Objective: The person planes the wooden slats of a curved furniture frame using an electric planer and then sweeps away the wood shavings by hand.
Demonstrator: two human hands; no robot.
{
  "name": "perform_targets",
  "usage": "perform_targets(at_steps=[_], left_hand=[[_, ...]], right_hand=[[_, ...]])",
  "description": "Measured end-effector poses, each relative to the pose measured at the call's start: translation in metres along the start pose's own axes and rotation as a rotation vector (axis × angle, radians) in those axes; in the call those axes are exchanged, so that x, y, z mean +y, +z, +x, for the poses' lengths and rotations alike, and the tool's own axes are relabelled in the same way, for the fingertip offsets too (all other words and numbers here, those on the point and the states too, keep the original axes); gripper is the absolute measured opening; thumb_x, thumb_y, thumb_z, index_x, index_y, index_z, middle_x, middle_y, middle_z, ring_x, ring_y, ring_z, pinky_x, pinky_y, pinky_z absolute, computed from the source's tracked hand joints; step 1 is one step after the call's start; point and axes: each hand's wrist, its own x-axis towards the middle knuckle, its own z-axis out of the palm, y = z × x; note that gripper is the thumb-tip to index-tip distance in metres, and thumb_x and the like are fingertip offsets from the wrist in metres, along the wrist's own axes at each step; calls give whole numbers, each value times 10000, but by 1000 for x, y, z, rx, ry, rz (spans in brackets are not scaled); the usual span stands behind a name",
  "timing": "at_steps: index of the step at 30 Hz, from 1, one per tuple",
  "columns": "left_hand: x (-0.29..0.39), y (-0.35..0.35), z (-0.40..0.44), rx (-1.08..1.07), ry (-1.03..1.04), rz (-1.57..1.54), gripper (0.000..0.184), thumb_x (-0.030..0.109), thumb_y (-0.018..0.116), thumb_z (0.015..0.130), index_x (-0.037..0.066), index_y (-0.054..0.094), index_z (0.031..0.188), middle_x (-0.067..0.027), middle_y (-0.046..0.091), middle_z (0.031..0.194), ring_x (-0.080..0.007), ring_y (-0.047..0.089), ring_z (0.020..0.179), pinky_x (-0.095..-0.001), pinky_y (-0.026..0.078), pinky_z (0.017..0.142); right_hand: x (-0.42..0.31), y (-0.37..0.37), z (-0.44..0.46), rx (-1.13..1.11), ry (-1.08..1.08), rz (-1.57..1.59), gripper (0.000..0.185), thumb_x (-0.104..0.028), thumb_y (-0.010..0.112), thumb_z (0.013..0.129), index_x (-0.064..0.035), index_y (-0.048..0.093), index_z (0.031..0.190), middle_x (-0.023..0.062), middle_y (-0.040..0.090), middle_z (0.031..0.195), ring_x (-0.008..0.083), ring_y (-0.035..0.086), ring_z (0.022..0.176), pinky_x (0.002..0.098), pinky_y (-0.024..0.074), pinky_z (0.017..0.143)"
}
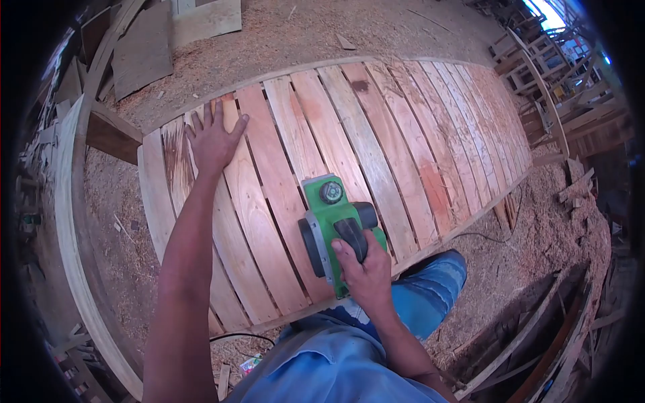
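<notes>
Wrapped round the black handle of a green electric planer (329,218) is my right hand (366,272). The planer rests on a panel of wooden slats (259,161), near the edge closest to my body. My left hand (215,138) lies flat on the slats toward the far left, fingers spread, holding nothing. Narrow dark gaps run between the slats. A dark stain marks one slat near the far edge, and reddish patches show on others. The planer's underside is hidden against the wood.
Wood shavings cover the ground (282,33) around the panel. A long pale timber frame (67,201) runs along the left. Boards (144,50) lean at the far left, and stacked wooden frames (537,80) stand at the right. A black cable (484,236) trails by the near edge.
</notes>
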Motion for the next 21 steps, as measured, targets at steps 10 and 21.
perform_targets(at_steps=[10, 21], left_hand=[[4, -6, -3, -2, -16, -38, 996, 842, 415, 1049, 160, 353, 1772, -133, 301, 1844, -474, 230, 1692, -653, 114, 1371], [5, -7, -3, 19, -12, -37, 964, 804, 435, 1065, 137, 379, 1759, -136, 318, 1836, -480, 236, 1688, -666, 120, 1365]], right_hand=[[-43, 42, 110, -51, -51, -82, 655, -568, 776, 1018, 79, 676, 1052, 223, 703, 767, 370, 738, 725, 485, 565, 703], [-81, 92, 223, -43, -160, -72, 750, -644, 753, 995, 101, 737, 1079, 280, 780, 919, 433, 796, 919, 503, 597, 850]])
